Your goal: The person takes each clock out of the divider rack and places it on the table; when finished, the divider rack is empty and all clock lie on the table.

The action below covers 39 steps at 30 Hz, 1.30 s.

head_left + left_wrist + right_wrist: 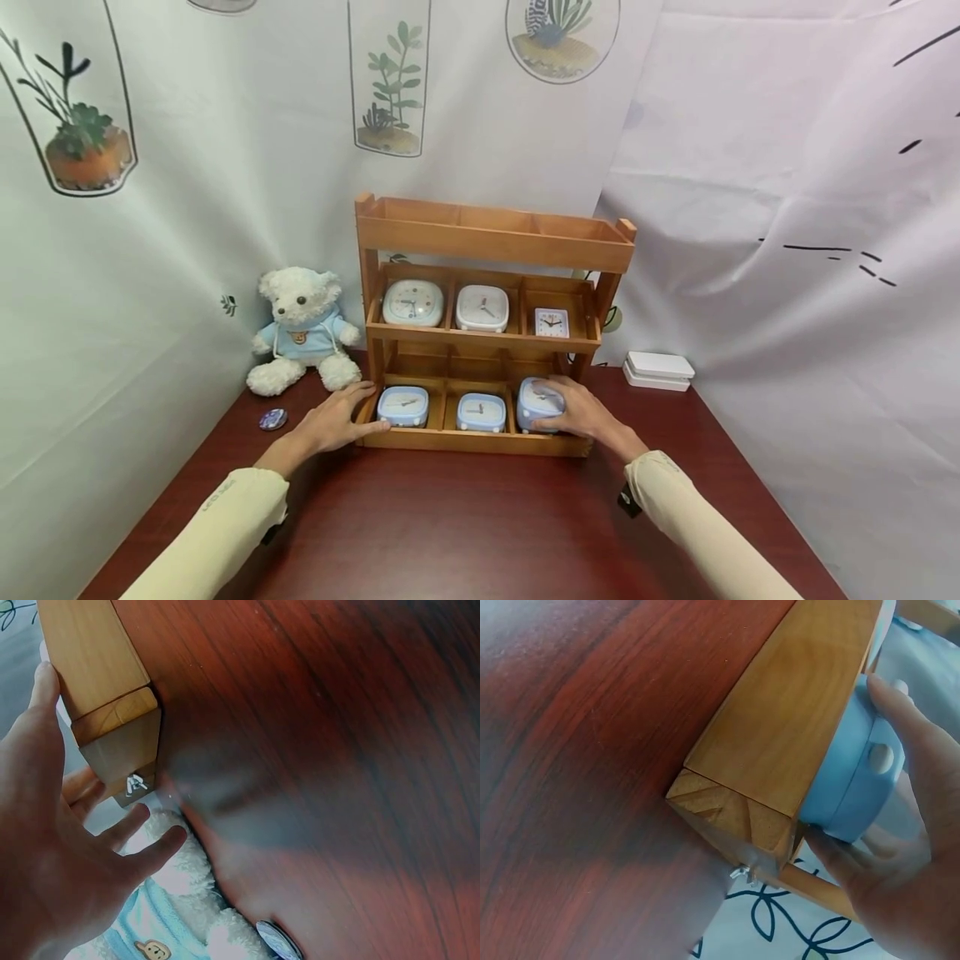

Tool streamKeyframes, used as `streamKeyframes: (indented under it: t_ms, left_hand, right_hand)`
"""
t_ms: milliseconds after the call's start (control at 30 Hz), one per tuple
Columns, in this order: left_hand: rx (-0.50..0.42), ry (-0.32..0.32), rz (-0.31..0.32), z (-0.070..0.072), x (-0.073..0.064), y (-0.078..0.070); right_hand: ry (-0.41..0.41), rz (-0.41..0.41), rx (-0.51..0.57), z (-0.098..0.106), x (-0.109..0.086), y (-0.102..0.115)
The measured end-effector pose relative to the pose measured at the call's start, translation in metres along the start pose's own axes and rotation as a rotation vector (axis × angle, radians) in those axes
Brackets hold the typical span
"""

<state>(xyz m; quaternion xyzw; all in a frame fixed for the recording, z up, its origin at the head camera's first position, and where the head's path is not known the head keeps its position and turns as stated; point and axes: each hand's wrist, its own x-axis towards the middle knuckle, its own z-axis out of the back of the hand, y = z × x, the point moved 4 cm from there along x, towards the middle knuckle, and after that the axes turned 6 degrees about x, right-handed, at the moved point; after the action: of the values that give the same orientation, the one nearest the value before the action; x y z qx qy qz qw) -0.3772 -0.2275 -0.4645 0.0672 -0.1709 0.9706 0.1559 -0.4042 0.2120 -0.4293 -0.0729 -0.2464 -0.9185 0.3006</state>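
Note:
A wooden rack (pixel 487 444) with three tiers stands at the back of the table. At the right end of its bottom tier, my right hand (pixel 576 408) grips a blue alarm clock (pixel 855 765), thumb at one side and fingers round the other. The clock is partly in its compartment, its face half covered by the fingers. My left hand (pixel 333 421) is at the left end of this tier, thumb along the front board and fingers spread loosely by the end panel (pixel 124 746). Near the thumb sits another blue clock (pixel 403 407); a smaller blue clock (pixel 481 412) occupies the middle compartment.
On the middle tier are a pale green clock (pixel 413 303), a white clock (pixel 482 308) and a small square clock (pixel 552 323). A teddy bear (pixel 303 333) and a round blue tin (pixel 273 419) lie left of the rack. White boxes (pixel 658 371) stand to the right.

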Motion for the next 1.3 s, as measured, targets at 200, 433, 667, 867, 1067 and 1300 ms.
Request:
streamKeyframes:
  t_ms: [200, 433, 667, 867, 1067, 1300]
  left_hand:
    - [0.01, -0.009, -0.004, 0.0, 0.002, -0.004]
    - [0.018, 0.002, -0.002, 0.001, 0.007, -0.007]
    - [0.037, -0.006, -0.009, 0.005, 0.009, -0.005]
    - [0.046, -0.009, -0.014, 0.008, 0.008, -0.004]
    - [0.04, -0.004, -0.01, 0.007, 0.006, -0.004]
    - [0.039, 0.001, -0.014, 0.006, 0.005, -0.004]
  right_hand:
    - [-0.023, 0.053, -0.008, 0.004, -0.001, -0.002]
    - [-0.105, 0.078, -0.037, 0.026, -0.006, 0.002]
    - [-0.099, 0.053, -0.049, 0.053, -0.012, 0.006]
    - [-0.09, 0.058, -0.045, 0.068, -0.022, 0.002]
    - [-0.074, 0.05, -0.04, 0.081, -0.037, -0.011]
    - [-0.088, 0.042, -0.02, 0.097, -0.054, -0.035]
